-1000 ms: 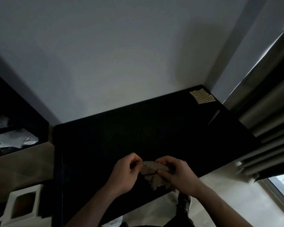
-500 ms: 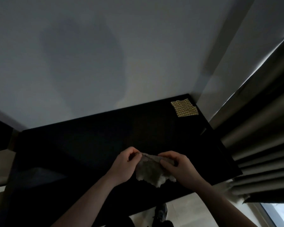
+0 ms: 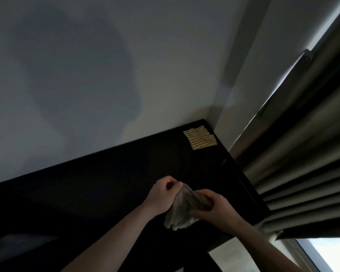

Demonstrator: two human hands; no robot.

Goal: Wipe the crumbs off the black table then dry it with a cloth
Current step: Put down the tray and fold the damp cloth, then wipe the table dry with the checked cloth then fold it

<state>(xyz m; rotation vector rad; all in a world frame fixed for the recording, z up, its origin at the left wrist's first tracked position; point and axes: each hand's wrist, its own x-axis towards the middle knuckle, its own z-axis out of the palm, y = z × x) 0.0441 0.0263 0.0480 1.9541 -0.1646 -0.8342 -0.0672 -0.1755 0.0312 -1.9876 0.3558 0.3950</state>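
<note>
A pale, crumpled cloth (image 3: 180, 213) hangs between both hands above the right part of the black table (image 3: 98, 185). My left hand (image 3: 161, 195) pinches its upper corner. My right hand (image 3: 214, 210) grips the cloth's right side with curled fingers. A yellow checked cloth (image 3: 200, 140) lies flat in the table's far right corner. The room is dim and I cannot make out any crumbs on the dark surface.
A light wall runs along the table's far edge. Heavy pleated curtains (image 3: 302, 163) hang close against the table's right side, with a strip of window (image 3: 330, 252) at the lower right. Pale floor (image 3: 234, 256) shows below the table's near edge.
The view has swung right and up, so the shelf and white box at the left are gone. My hands have drawn closer together, and the cloth now hangs lower between them.
</note>
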